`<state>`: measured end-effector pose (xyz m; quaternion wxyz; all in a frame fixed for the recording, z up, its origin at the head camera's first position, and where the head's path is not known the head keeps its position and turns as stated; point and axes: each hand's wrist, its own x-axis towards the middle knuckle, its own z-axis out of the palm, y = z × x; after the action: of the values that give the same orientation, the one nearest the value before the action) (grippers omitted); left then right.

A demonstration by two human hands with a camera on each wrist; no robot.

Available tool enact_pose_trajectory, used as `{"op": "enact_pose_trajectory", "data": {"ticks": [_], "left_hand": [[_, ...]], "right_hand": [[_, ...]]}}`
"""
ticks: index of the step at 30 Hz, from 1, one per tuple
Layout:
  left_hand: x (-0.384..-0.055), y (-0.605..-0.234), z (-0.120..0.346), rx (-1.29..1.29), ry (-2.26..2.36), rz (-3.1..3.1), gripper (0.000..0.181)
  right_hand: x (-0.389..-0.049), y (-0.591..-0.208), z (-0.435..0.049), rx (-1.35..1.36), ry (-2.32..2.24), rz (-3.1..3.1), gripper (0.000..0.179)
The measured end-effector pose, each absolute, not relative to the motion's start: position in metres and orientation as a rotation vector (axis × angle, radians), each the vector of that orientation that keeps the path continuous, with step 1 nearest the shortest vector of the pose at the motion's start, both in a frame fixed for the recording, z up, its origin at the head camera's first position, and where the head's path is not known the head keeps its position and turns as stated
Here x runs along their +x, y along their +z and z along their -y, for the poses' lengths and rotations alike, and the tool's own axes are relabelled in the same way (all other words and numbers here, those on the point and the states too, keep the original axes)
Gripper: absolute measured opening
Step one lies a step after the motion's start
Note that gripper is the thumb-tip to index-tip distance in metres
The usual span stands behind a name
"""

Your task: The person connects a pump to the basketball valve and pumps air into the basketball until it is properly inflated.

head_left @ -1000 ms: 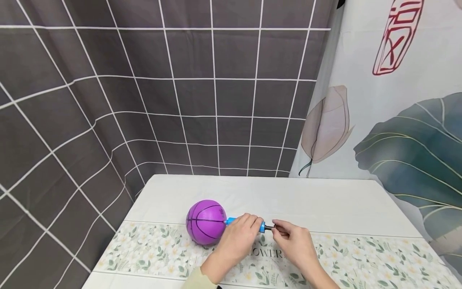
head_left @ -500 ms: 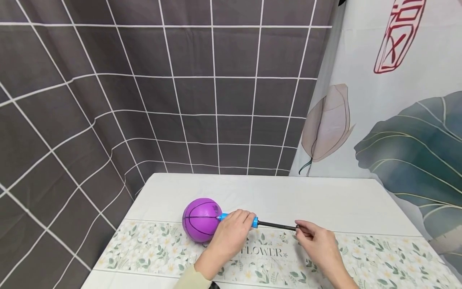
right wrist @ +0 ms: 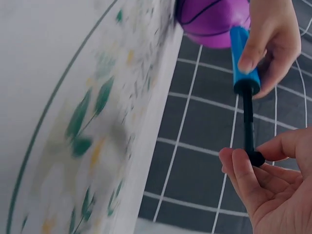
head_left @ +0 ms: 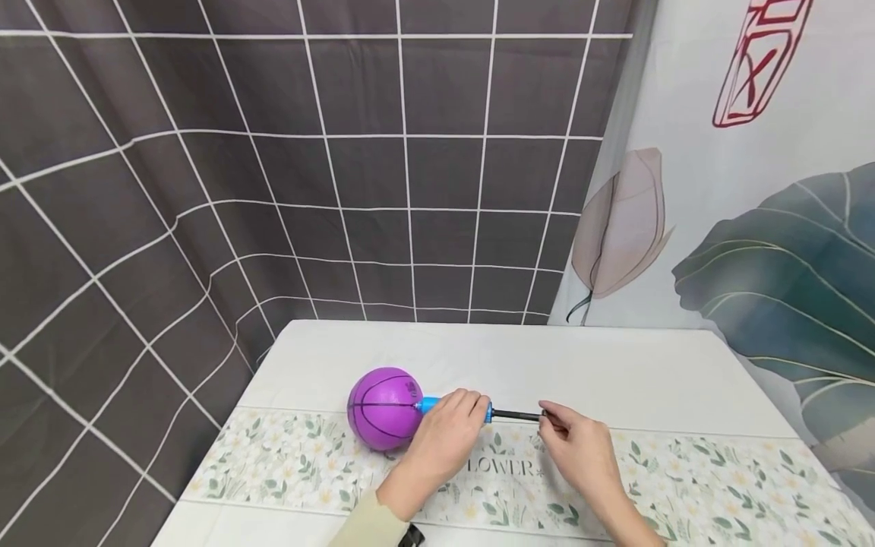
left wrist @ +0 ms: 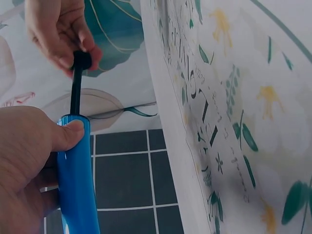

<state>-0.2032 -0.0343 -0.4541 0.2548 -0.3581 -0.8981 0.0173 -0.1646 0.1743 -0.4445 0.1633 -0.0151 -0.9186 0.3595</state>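
Observation:
A purple ball [head_left: 384, 410] with black basketball lines rests on the table, left of both hands. Against its right side stands the tip of a blue hand pump [left wrist: 78, 170]. My left hand [head_left: 450, 429] grips the pump's barrel, thumb along it near the collar in the left wrist view. Out of the barrel comes a black rod [head_left: 516, 415], partly drawn out. Its black end knob [right wrist: 256, 158] is pinched between the thumb and fingers of my right hand [head_left: 579, 452]. Where the pump meets the ball, the joint is small and hard to make out.
The table [head_left: 513, 357] has a white cover with a flower-print band. Behind it hangs a dark grey curtain [head_left: 444, 175] with white grid lines. A pale leaf-print curtain [head_left: 683, 228] hangs at the right.
The right hand first drew the black rod far out to the right, then pushed it partly back toward the barrel. The left hand keeps its grip, and the ball shifted slightly.

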Motion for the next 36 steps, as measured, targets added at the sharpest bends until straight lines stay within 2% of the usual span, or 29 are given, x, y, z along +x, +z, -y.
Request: {"op": "enact_pose_trajectory", "data": {"ticks": [15,27,36], "left_hand": [[-0.204,-0.451,0.03,-1.013,0.046,2.422,0.035],[-0.205,-0.449,0.034,-0.98,0.04,2.492,0.04],[-0.208,-0.447,0.044,-0.986,0.045,2.514,0.036]], "right_hand": [[-0.173,-0.444,-0.143,0.106,1.081,2.582,0.023],[-0.169,-0.439,-0.165,0.03,1.12,2.638,0.026],[-0.162,-0.436,-0.202,-0.05,1.031,2.631,0.026]]}}
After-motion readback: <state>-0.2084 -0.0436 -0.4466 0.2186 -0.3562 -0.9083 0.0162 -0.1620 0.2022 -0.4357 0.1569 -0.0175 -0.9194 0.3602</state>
